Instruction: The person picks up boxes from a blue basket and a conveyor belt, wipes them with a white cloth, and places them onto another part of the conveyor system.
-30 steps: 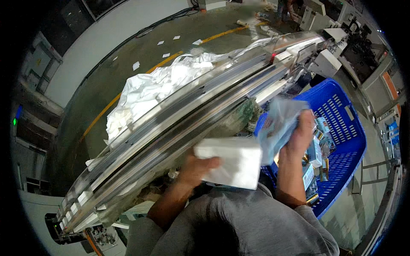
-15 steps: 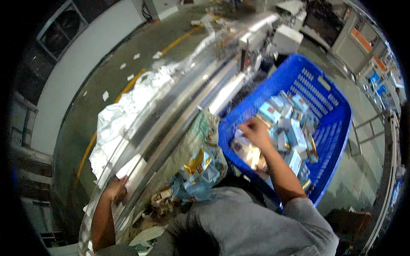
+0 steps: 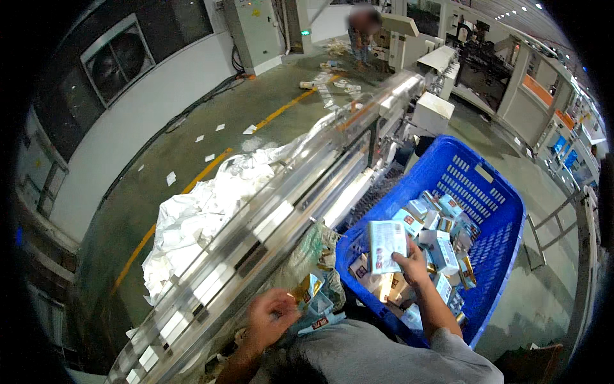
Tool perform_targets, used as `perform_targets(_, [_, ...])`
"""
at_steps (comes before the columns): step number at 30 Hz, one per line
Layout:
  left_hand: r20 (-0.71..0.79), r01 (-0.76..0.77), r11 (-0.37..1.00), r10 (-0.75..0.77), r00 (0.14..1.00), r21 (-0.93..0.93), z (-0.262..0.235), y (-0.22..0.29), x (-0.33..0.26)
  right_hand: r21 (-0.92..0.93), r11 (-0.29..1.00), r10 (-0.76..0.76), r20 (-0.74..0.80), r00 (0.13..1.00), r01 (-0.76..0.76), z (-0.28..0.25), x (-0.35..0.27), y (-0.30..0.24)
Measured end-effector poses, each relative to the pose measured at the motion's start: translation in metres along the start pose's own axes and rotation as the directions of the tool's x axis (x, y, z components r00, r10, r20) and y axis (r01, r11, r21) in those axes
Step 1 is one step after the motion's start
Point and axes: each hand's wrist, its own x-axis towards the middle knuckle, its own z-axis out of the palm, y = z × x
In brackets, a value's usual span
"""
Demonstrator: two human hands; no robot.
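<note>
My right hand (image 3: 414,264) is closed on the lower right edge of a flat light-blue box (image 3: 386,246) and holds it up over the near left part of a blue plastic basket (image 3: 519,221). In the basket lie many small light-blue boxes (image 3: 442,251), some with gold sides. Slightly blurred, my left hand (image 3: 274,315) hovers between the conveyor and my body with its fingers loosely bent and apart; I see nothing in it. Just beside it, a greenish plastic sack (image 3: 295,264) holds crumpled blue and gold cartons (image 3: 313,296).
A conveyor (image 3: 252,253) with clear side rails runs diagonally, carrying white pieces. Beyond it, white sheeting (image 3: 192,217) is heaped on the floor. Paper scraps lie near a yellow floor line (image 3: 281,114). A person (image 3: 362,38) stands far off by machinery; a metal frame (image 3: 543,240) stands at right.
My left hand has come off the conveyor toward my body. My right hand has moved lower, and a light-blue box now shows in it. The view has tilted up.
</note>
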Motion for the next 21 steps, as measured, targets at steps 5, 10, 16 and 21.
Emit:
perform_targets(5, [0.211, 0.136, 0.57, 0.067, 0.975, -0.81, 0.074, -0.024, 0.048, -0.296, 0.841, -0.36, 0.32, 0.876, 0.453, 0.102, -0.063, -0.063])
perform_targets(10, [0.324, 0.078, 0.759, 0.182, 0.928, -0.647, 0.049, -0.025, 0.031, -0.16, 0.945, -0.287, 0.013, 0.958, 0.285, 0.125, -0.068, -0.051])
perform_targets(16, [0.563, -0.056, 0.998, 0.045, 0.825, 0.001, 0.024, 0.006, 0.01, -0.344, 0.805, -0.334, 0.412, 0.848, 0.484, 0.188, -0.044, -0.113])
perform_targets(21, [0.135, -0.315, 0.878, 0.285, 0.949, 0.361, 0.01, 0.033, 0.015, 0.234, 0.306, -0.478, 0.876, -0.063, 0.923, 0.25, -0.1, -0.109])
